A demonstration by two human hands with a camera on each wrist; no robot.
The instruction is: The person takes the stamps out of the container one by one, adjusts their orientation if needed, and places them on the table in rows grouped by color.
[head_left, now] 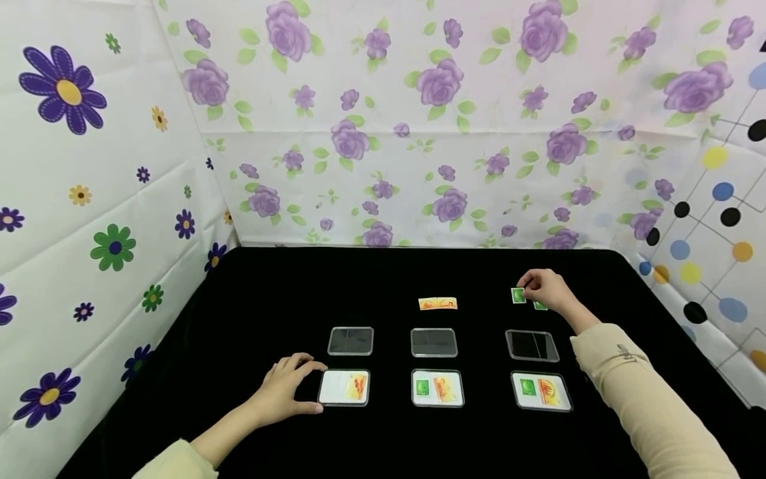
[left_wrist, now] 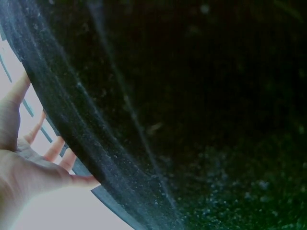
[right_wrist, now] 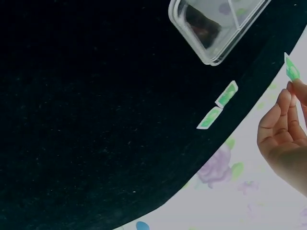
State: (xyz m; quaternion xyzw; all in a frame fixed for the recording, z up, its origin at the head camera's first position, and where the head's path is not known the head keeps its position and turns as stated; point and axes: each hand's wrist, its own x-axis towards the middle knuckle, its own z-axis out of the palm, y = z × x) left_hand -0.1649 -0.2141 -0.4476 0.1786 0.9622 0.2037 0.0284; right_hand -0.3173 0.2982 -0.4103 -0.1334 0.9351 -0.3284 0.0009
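Observation:
My right hand (head_left: 546, 291) pinches a small green stamp (head_left: 518, 295) between thumb and fingertips above the black cloth. In the right wrist view the stamp (right_wrist: 291, 68) stands up from the fingertips, and two more green stamps (right_wrist: 209, 117) lie end to end on the cloth. My left hand (head_left: 287, 392) rests beside the front left clear case (head_left: 335, 388), its thumb and index finger spread to that case's near and far left corners. Inside it, an orange-and-yellow stamp (head_left: 357, 386) sits on the right half of a white card. The left wrist view shows loosely spread fingers (left_wrist: 53, 148).
The front middle case (head_left: 437, 403) and front right case (head_left: 541, 408) each hold a green and an orange stamp on white. Behind stand three clear lids or cases (head_left: 350, 340). An orange stamp strip (head_left: 437, 303) lies farther back. Patterned cloth walls (head_left: 383, 133) surround the table.

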